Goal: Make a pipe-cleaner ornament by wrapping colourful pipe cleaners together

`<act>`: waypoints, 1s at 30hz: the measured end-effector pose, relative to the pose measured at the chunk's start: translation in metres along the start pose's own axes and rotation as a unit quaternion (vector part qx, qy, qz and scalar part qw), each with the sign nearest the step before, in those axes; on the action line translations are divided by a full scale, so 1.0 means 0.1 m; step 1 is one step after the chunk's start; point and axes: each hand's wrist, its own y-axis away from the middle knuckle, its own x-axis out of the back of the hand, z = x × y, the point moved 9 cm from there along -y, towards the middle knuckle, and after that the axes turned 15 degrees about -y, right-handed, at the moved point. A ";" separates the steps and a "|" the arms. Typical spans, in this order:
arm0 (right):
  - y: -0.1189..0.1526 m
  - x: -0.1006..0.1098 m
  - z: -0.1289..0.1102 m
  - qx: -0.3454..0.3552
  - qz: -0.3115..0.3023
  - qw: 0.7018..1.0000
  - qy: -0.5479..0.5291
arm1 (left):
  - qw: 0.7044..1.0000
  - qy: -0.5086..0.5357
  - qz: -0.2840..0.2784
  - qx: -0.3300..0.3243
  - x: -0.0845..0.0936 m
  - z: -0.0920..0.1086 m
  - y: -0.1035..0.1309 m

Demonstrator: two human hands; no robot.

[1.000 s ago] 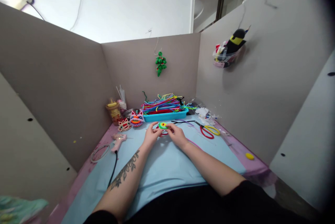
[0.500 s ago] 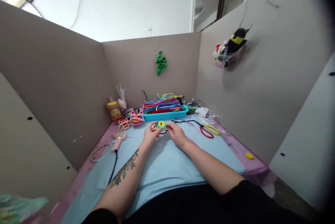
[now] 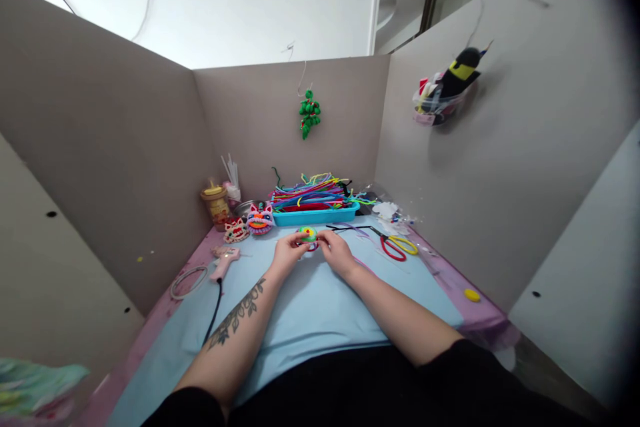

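A small round piece, green around a yellow ring with a red middle, is between my hands above the blue cloth. My left hand is closed on its left side, fingers over its edge. From the right, my right hand pinches its edge with thumb and fingers. A dark pink or purple loop shows just under the piece, partly hidden by the fingers. Behind the hands is a blue tray heaped with many-coloured fuzzy stems.
Scissors with red and yellow handles lie right. At left are a pink glue gun, a coiled cable, two fuzzy animal faces and a lidded cup. Far right is a yellow disc. Grey panels enclose the table.
The round piece has tilted slightly, and my left fingers now reach further over its face. The whole view has shifted a little.
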 end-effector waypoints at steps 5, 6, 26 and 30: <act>0.00 -0.02 -0.01 0.004 -0.005 1.000 -0.026 | 0.998 -0.044 0.045 -0.024 0.08 0.02 -0.01; 0.00 -0.03 -0.02 0.006 -0.009 0.999 -0.030 | 0.997 -0.045 0.050 -0.027 0.08 0.02 -0.01; -0.05 0.17 0.31 -0.101 -0.022 0.994 0.025 | 0.986 0.061 0.149 0.046 0.52 -0.30 -0.17; -0.05 0.23 0.39 -0.126 -0.029 0.990 0.063 | 0.975 0.091 0.192 0.058 0.72 -0.41 -0.20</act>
